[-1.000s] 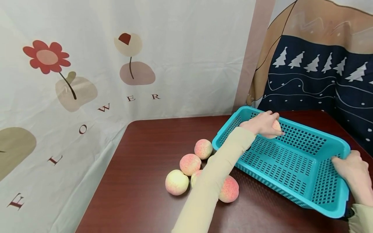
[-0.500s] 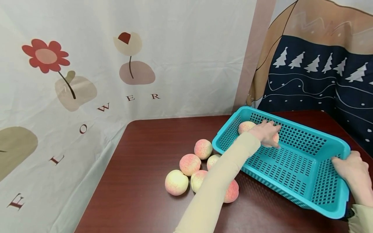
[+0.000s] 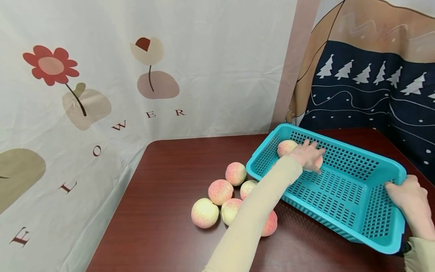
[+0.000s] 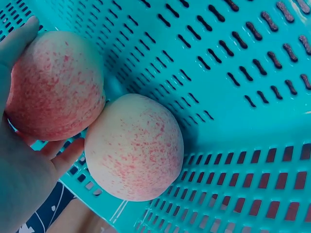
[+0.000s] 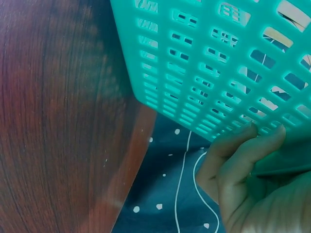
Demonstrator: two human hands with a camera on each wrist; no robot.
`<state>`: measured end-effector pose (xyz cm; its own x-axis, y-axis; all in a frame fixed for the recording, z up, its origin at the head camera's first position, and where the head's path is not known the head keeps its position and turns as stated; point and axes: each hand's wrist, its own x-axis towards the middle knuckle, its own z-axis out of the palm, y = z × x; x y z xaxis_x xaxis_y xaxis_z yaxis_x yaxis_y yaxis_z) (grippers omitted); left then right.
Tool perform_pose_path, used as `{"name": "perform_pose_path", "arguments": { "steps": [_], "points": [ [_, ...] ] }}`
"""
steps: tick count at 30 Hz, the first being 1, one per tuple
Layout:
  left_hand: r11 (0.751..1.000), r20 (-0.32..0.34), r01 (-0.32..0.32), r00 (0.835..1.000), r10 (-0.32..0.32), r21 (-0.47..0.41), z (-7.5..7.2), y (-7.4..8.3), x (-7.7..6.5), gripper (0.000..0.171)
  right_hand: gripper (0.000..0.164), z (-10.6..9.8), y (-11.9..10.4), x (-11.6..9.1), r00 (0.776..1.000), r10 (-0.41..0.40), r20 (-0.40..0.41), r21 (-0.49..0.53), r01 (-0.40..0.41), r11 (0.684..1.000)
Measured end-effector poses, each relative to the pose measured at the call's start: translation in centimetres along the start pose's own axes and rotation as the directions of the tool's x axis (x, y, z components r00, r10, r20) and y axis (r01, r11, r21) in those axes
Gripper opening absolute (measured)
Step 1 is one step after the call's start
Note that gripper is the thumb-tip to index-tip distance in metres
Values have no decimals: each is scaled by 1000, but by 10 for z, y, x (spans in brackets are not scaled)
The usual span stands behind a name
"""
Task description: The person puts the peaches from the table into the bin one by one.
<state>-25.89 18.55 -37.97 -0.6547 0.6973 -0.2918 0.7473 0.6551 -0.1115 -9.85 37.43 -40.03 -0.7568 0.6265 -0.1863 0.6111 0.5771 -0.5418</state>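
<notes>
Peach (image 4: 56, 86) is lower in basket (image 3: 343, 192) than 1 s ago; left hand (image 3: 307, 155) has gone from grip to spread.
Peach now in basket's left half, against a second peach (image 4: 134, 147); left fingers touch it, splayed, not curled round, so likely set down and released. Right hand (image 3: 409, 194) holds basket's right end, fingers curled at the wall. Six loose peaches (image 3: 220, 192) visible outside basket, off its left end, on table (image 3: 163, 181).

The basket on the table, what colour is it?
The perforated plastic basket is turquoise, shown best in the head view.
</notes>
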Motion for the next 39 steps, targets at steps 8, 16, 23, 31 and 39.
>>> {"name": "perform_pose_path", "arguments": {
  "steps": [8, 16, 23, 31, 39],
  "points": [
    [1000, 7, 8, 1000, -8, 6, 1, -1, -1, 77, 60, 0, -2, 0, 1000, 5, 4, 1, -5, 1000],
    [1000, 17, 6, 1000, -6, -2, -1, -2, -2, 75, 61, 0, -3, -1, 1000, 6, 7, 5, -6, 1000],
    [999, 25, -30, 999, 30, -15, -6, -7, -6, 69, 60, 0, -3, -2, 1000, 8, 5, 8, -8, 1000],
    [997, 53, -63, 996, 65, -47, -8, -11, -9, 67, 61, 0, -2, -3, 1000, 4, 4, 10, -4, 1000],
    [994, 60, -83, 994, 88, -72, -5, -10, -9, 64, 61, 1, -2, -3, 1000, 20, 6, 1, -20, 1000]
  ]
}}
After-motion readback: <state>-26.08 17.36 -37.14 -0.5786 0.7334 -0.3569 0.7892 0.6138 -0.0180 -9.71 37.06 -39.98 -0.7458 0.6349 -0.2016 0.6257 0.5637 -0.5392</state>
